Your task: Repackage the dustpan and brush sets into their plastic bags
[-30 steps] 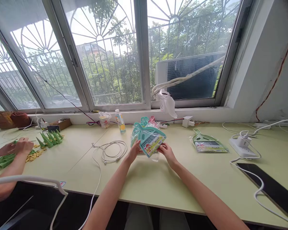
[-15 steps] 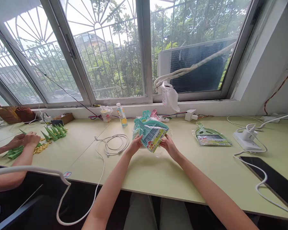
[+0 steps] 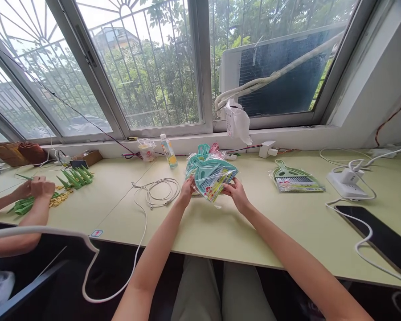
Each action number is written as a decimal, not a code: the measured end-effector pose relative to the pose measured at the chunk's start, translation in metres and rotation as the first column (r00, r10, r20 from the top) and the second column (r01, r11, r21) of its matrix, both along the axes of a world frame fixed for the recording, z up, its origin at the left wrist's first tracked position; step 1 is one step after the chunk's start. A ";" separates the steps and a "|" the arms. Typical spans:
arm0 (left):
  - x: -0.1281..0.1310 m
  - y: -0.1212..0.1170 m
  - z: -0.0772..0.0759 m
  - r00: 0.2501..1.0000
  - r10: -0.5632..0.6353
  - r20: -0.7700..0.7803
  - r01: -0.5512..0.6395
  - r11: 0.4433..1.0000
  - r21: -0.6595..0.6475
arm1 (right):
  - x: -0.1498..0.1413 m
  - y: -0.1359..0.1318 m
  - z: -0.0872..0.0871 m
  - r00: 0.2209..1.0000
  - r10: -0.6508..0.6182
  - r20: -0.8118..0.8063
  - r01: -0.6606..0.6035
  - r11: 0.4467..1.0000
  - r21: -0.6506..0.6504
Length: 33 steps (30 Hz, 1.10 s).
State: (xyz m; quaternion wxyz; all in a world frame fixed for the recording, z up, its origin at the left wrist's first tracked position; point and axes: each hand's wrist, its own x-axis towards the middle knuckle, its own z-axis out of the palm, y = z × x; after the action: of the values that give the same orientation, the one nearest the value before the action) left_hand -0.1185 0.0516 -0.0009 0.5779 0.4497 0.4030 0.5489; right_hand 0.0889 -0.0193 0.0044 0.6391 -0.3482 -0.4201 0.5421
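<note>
Between my two hands is a teal dustpan and brush set [image 3: 210, 174] in clear plastic wrap, tilted, with a yellow-green label toward its lower right. My left hand [image 3: 187, 189] is closed on its left edge. At the lower right edge, the fingers of my right hand [image 3: 235, 192] grip it too. Directly behind it lie more wrapped sets, with teal handles [image 3: 203, 150] and a pink handle [image 3: 215, 149] sticking up; the rest of them is mostly hidden. A wrapped light-green dustpan and brush set [image 3: 296, 177] lies apart on the right.
A coiled white cable [image 3: 160, 192] lies left of my hands, with a drink bottle [image 3: 169, 151] behind. On the right are a power strip [image 3: 345, 185] and a black phone [image 3: 376, 236]. At far left, another person's hands [image 3: 40, 187] handle green pieces beside standing green cones [image 3: 76, 177].
The view has tipped down slightly. My hands still hold the teal set, which has turned a little and sits closer over the pile. The other person's hands have barely moved.
</note>
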 end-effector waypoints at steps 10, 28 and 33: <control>0.004 -0.030 0.019 0.825 -0.477 -0.304 0.512 0.858 0.042 | 0.016 0.003 0.001 0.989 -0.132 -0.071 0.137 0.988 0.064; 0.007 -0.030 0.023 0.831 -0.261 -0.491 0.391 0.902 0.184 | 0.015 0.002 0.007 0.989 -0.140 -0.037 0.143 0.987 0.076; 0.004 -0.026 0.022 0.844 -0.267 -0.466 0.393 0.898 0.197 | 0.017 0.003 0.005 0.994 -0.102 -0.044 0.104 0.993 0.048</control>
State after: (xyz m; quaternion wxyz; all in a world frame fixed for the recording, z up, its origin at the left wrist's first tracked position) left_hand -0.1148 0.0254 0.0213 0.4912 0.7002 0.3521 0.3801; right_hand 0.1060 -0.0167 0.0095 0.6832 -0.3419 -0.4019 0.5048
